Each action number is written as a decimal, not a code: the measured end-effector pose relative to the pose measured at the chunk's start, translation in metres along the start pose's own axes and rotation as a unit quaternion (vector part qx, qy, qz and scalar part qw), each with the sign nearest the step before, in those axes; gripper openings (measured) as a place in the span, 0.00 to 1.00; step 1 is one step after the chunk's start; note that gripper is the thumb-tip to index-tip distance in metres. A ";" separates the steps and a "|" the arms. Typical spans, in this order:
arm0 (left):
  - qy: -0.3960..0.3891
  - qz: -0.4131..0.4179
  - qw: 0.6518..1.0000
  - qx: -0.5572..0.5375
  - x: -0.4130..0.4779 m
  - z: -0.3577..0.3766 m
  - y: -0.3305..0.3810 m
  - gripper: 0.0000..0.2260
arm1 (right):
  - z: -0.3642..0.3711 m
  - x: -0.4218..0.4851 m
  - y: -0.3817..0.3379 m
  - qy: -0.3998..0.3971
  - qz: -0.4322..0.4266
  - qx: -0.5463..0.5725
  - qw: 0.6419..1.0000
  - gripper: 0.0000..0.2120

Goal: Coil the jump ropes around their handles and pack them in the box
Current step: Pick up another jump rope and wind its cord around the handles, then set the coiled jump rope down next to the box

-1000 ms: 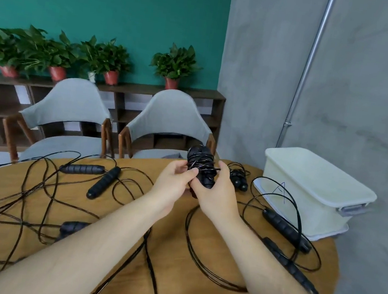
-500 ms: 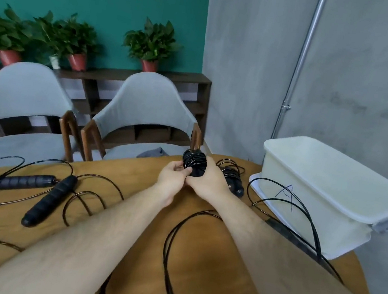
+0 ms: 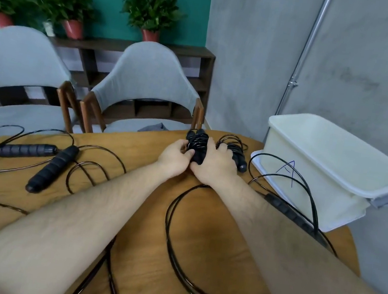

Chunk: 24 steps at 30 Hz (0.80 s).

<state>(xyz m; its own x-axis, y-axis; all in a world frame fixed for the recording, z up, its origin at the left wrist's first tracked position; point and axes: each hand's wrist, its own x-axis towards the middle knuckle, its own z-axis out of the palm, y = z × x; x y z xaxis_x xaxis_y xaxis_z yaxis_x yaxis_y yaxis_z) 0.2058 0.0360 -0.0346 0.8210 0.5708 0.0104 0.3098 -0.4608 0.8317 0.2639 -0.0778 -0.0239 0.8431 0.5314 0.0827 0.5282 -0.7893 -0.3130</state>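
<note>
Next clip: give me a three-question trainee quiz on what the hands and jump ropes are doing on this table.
1. True or false: both hands hold the coiled rope bundle.
2. The white box stands: A) on a chair, B) at the table's right edge, C) on the floor.
3. Fill in: two loose black handles lie to the ___ of the hands.

Key: 1 true. 2 B. 3 left. The left hand grips the bundle from one side, the right hand from the other. A second coiled rope lies just right of it.

We see box (image 3: 313, 178) far right on table (image 3: 211, 244), coiled rope (image 3: 235, 152) left of it, two handles (image 3: 38, 162) far left.
</note>
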 end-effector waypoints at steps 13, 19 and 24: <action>-0.012 0.063 0.997 0.044 -0.167 -0.049 0.002 0.09 | -0.025 -0.136 0.020 0.067 -0.091 0.133 0.985 0.14; -0.049 0.082 0.995 0.021 -0.212 -0.018 0.012 0.07 | -0.025 -0.186 0.046 0.126 -0.055 0.092 0.986 0.15; -0.087 0.101 0.990 0.038 -0.220 0.027 0.044 0.09 | -0.046 -0.199 0.091 0.103 -0.003 0.032 0.994 0.18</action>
<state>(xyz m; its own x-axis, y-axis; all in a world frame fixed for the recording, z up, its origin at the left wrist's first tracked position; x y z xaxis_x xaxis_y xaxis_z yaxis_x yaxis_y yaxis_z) 0.0515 -0.1282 -0.0148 0.9380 0.3390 0.0719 0.1602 -0.6081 0.7775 0.1491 -0.2693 -0.0255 0.8459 0.4575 0.2742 0.5320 -0.7611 -0.3711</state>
